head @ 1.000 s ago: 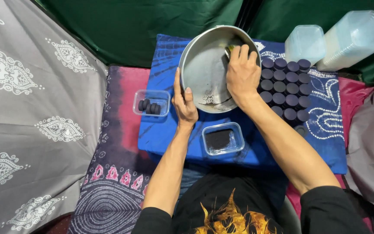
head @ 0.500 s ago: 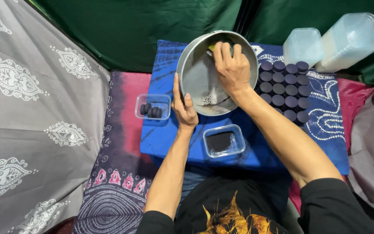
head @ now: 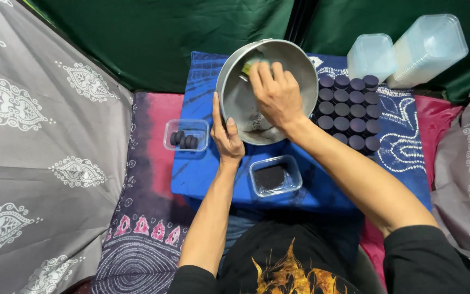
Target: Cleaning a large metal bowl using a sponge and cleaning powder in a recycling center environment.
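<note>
Tilting toward the person, a round metal bowl (head: 246, 103) with dark residue is gripped at its near rim by the left hand (head: 226, 136), near the blue cloth's (head: 202, 174) far edge. The right hand (head: 276, 92) is closed on a green object (head: 250, 65) inside. Dark powder fills a clear tub (head: 276, 175) at the near edge; dark discs lie in another (head: 186, 134) at the left edge.

Clear box w/ dark discs (head: 186, 135), tub of black powder (head: 275, 175), dark round pucks (head: 349, 111), stacked plastic containers (head: 428, 48).
</note>
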